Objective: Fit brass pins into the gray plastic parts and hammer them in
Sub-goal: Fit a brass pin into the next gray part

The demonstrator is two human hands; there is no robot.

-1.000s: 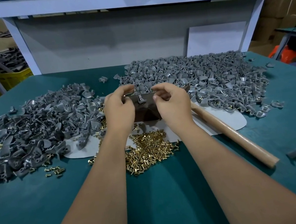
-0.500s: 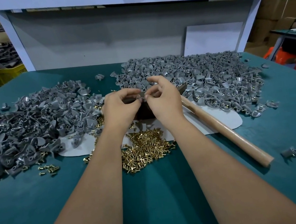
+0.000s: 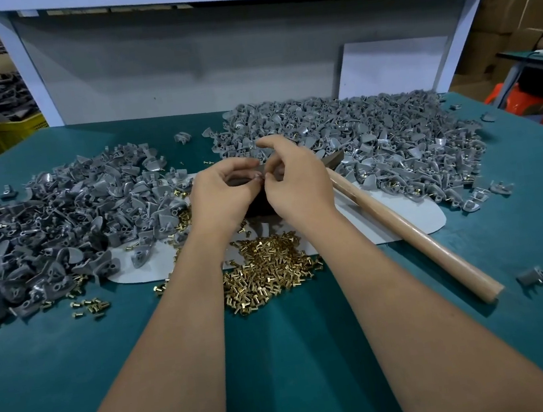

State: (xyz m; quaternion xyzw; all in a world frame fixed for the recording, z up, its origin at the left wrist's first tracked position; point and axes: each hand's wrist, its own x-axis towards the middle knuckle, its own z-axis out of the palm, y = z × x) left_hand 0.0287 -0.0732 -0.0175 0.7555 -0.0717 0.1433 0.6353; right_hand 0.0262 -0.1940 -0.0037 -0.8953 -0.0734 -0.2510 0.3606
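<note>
In the head view, the left hand (image 3: pixel 224 196) and the right hand (image 3: pixel 294 182) are seen brought together just above the centre of the frame, over a dark block (image 3: pixel 256 207) that is mostly hidden beneath them. The fingertips of both hands are curled toward one another and meet at a single spot; something small is pinched there, but whether it is a pin, a gray part or both cannot be told, since the fingers cover it. The right grip has its forefinger raised and arched above the meeting point. The brass pins (image 3: pixel 268 268) lie heaped on the teal counter (image 3: pixel 283 359) directly below the hands in the frame, between the forearms. Gray plastic parts are piled at middle left (image 3: pixel 57 216) and at upper right (image 3: pixel 376 143). The hammer's wooden handle (image 3: pixel 411 232) is laid on a slant from beside the right hand toward the lower right, so the right hand is judged the nearer one for taking it up once the pin is seated.
</note>
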